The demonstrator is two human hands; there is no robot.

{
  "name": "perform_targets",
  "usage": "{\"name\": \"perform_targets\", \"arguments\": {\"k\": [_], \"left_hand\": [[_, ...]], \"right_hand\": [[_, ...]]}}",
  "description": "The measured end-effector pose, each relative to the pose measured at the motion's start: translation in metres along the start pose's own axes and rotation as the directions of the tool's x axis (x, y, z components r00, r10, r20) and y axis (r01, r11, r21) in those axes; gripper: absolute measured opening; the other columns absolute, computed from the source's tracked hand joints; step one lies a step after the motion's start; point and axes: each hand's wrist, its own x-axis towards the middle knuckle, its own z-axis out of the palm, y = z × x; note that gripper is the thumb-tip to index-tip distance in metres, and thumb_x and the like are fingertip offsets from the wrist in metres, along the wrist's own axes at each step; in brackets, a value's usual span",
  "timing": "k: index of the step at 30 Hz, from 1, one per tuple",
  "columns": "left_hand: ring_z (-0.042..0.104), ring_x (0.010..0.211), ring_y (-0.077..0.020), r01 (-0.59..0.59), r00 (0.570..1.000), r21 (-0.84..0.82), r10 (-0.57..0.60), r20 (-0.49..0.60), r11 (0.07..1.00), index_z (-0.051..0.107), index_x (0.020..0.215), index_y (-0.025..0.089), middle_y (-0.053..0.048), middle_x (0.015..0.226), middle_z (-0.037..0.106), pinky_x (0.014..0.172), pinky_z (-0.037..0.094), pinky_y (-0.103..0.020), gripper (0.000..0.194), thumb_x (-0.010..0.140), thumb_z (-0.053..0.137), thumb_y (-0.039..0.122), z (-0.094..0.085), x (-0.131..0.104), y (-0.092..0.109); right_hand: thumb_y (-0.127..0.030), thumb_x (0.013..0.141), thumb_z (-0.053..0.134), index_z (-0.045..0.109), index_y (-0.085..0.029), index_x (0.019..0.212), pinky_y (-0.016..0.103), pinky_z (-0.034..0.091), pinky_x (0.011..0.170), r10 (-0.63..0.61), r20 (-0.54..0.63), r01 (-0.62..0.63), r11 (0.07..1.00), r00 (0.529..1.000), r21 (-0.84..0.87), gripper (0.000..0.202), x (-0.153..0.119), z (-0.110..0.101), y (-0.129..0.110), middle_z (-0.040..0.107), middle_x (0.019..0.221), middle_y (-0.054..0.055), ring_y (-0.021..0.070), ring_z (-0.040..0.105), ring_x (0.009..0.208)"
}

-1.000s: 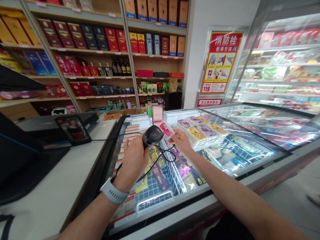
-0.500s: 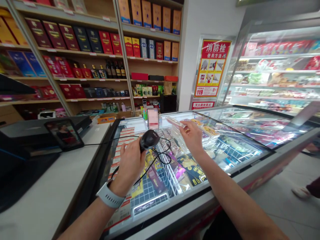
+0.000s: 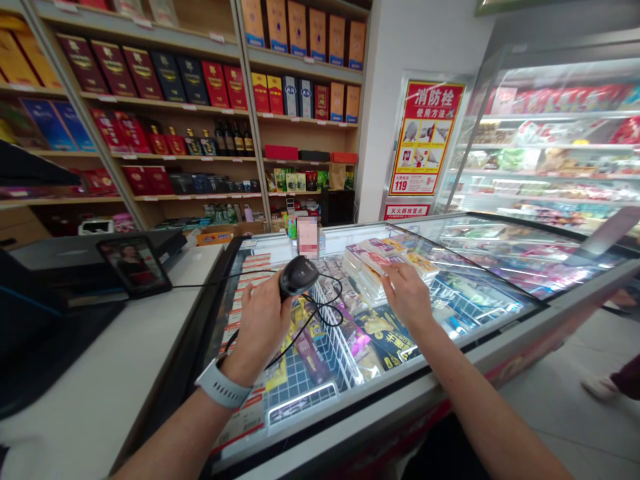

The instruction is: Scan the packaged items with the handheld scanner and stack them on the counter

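Note:
A black barcode scanner is gripped in my left hand, its head pointing away over the freezer's glass top. A pale watch band circles that wrist. My right hand has its thumb and fingers closed at the near edge of a flat, clear-wrapped food package. The package lies level on top of other clear-wrapped packs on the glass. My fingers hide part of its near right corner. The scanner's black cable loops across the glass between my hands.
The chest freezer holds wire baskets of bagged food under its glass. To the left is a counter with a phone-like screen. Shelves of boxed bottles stand behind, and a lit display fridge at right. A person's shoe shows at far right.
My right hand has moved right and slightly down, and the package it held tilted up now lies flat on the other packs. My left hand keeps the scanner in nearly the same place.

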Motion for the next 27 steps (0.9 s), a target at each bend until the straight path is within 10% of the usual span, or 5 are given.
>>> {"name": "perform_targets", "arguments": {"k": [8,13,20,27], "left_hand": [[0.06,0.112,-0.0299,0.01,1.0,-0.059,-0.009,0.012,0.998,0.044,0.135,0.013,-0.015,0.123,0.064,0.098,0.044,-0.045,0.049,0.088,0.047,0.024,-0.003,0.002,0.0],[0.062,0.112,-0.0279,0.062,0.998,-0.114,-0.057,0.04,0.992,0.044,0.136,0.018,-0.012,0.123,0.064,0.094,0.048,-0.04,0.048,0.089,0.049,0.024,-0.009,-0.001,0.006],[0.061,0.111,-0.0269,0.038,0.999,-0.161,-0.041,-0.015,0.986,0.042,0.136,0.016,-0.014,0.123,0.063,0.093,0.05,-0.042,0.048,0.088,0.048,0.021,-0.009,-0.007,0.014],[0.054,0.122,-0.0243,-0.068,0.998,-0.267,0.062,-0.03,0.961,0.043,0.135,0.012,-0.017,0.129,0.058,0.107,0.041,-0.047,0.046,0.089,0.041,0.014,-0.006,-0.014,0.027]], "right_hand": [[-0.03,0.094,0.048,0.065,-0.019,0.086,0.033,0.047,0.08,0.105,-0.078,-0.085,0.971,0.991,0.222,0.022,-0.008,-0.011,-0.021,0.065,0.085,0.008,0.0203,0.059,0.085],[-0.037,0.098,0.039,0.06,-0.021,0.075,0.03,0.043,0.066,0.142,0.205,-0.232,0.815,0.968,0.531,0.035,-0.017,-0.014,-0.08,0.061,0.071,0.004,0.0167,0.057,0.065],[-0.048,0.089,0.054,0.057,-0.025,0.119,0.036,0.05,0.09,-0.051,0.541,-0.528,0.156,0.84,0.835,0.037,-0.008,-0.006,-0.165,0.069,0.107,0.004,0.0211,0.064,0.101],[-0.054,0.087,0.053,0.058,-0.022,0.118,0.041,0.047,0.102,0.139,0.619,-0.567,-0.288,0.773,0.772,0.045,0.011,-0.003,-0.201,0.068,0.112,0.006,0.0225,0.056,0.121]]}}
